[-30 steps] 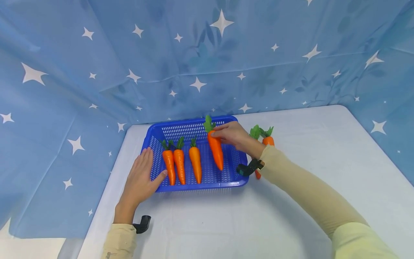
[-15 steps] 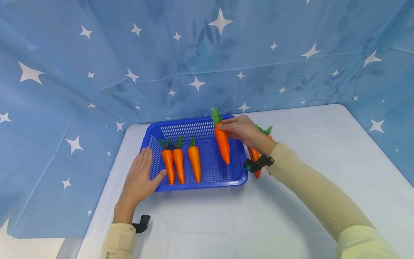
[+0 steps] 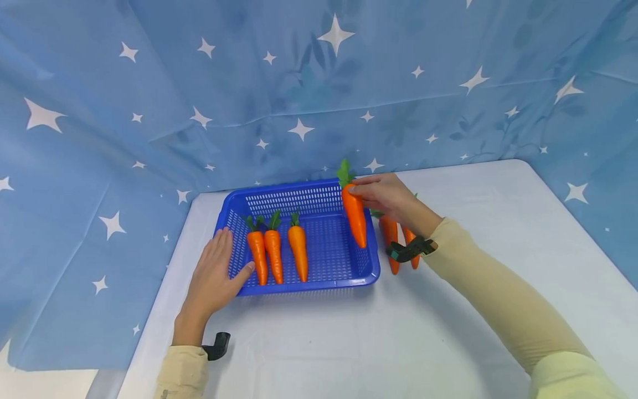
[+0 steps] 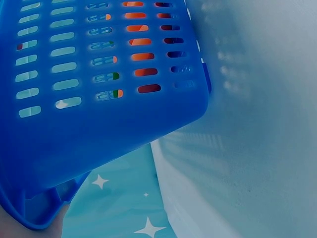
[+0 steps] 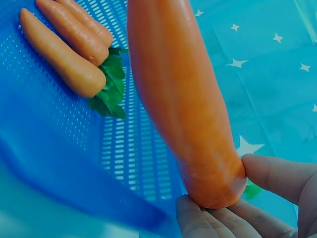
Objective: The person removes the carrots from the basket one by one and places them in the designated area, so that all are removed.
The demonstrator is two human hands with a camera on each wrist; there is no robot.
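Observation:
My right hand (image 3: pixel 387 195) pinches a bright orange carrot (image 3: pixel 355 217) near its leafy top, thumb on one side and fingers on the other. The carrot hangs tip down over the right side of a blue plastic basket (image 3: pixel 326 241). Seen from the right wrist, the carrot (image 5: pixel 181 104) fills the middle, its tip cut off. Inside the basket lie three more carrots (image 3: pixel 298 252), side by side toward the left. At the basket's left edge rests my left hand (image 3: pixel 211 277), fingers straight and thumb spread over the rim. The left wrist view shows the basket's slotted wall (image 4: pixel 74 134).
Two carrots (image 3: pixel 389 238) lie on the white tabletop (image 3: pixel 319 343) just right of the basket, partly behind my right wrist. A blue star-patterned cloth (image 3: pixel 249 83) hangs behind and at both sides of the table.
My right hand has carried the carrot rightward and a little away from me, from over the basket's inside toward its right wall. The left hand keeps its place.

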